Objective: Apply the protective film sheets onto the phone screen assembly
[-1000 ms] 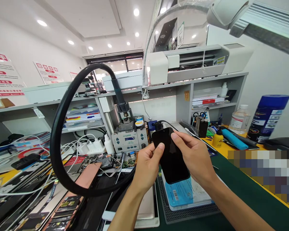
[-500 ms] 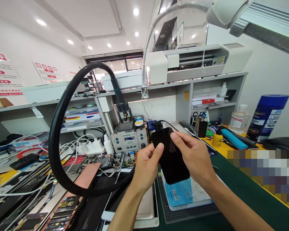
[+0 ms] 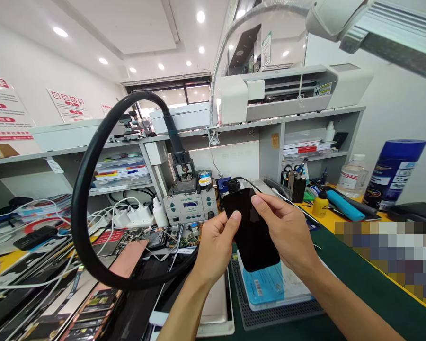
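Both my hands hold a black smartphone (image 3: 252,232) with a dark screen, raised above the workbench. My left hand (image 3: 215,246) grips its left edge, with the thumb on the upper left of the screen. My right hand (image 3: 287,232) grips the right edge, its thumb resting near the top of the screen. A black cable (image 3: 241,180) runs to the phone's top end. Below the phone lies a blue-wrapped flat pack (image 3: 266,284) on a black ribbed mat (image 3: 270,315).
A thick black hose (image 3: 88,189) loops from a grey rework station (image 3: 190,203) at the left. Phone parts, boards and white cables litter the left bench. A blue spray can (image 3: 394,173), clear bottle (image 3: 353,177), yellow bottle (image 3: 320,203) and tools stand at the right on a green mat (image 3: 369,284).
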`<state>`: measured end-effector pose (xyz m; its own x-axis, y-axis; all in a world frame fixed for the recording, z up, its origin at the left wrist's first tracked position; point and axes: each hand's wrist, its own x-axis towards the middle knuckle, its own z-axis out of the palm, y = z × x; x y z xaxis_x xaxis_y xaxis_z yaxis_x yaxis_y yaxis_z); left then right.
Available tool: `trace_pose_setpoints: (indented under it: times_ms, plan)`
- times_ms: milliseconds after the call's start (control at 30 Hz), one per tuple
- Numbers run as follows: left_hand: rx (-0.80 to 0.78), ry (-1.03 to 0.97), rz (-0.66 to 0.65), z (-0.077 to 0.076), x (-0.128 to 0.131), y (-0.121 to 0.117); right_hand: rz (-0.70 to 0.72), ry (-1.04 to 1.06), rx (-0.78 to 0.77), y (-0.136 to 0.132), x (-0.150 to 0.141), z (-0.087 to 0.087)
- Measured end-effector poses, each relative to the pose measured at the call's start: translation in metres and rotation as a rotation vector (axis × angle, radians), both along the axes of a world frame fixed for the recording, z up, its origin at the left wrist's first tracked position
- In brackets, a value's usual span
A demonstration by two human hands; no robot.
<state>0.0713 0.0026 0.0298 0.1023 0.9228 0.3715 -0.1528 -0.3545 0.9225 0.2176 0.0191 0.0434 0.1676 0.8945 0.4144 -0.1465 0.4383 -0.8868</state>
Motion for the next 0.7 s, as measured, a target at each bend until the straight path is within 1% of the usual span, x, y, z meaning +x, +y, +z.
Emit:
trace_pose_setpoints:
  times_ms: [100, 300, 533, 700]
  plan:
    - [0.005, -0.002, -0.001, 0.000, -0.001, 0.001, 0.029, 0.030, -0.017, 0.001, 0.000, 0.000]
    - [-0.007, 0.009, -0.021, -0.001, -0.004, 0.002, 0.137, 0.091, -0.071, 0.003, 0.004, 0.003]
    - [-0.029, 0.028, -0.048, -0.001, -0.011, 0.003, 0.212, 0.114, -0.097, 0.002, 0.009, 0.008]
    - [-0.040, 0.017, -0.072, -0.002, -0.014, 0.003, 0.237, 0.100, -0.103, 0.000, 0.010, 0.010]
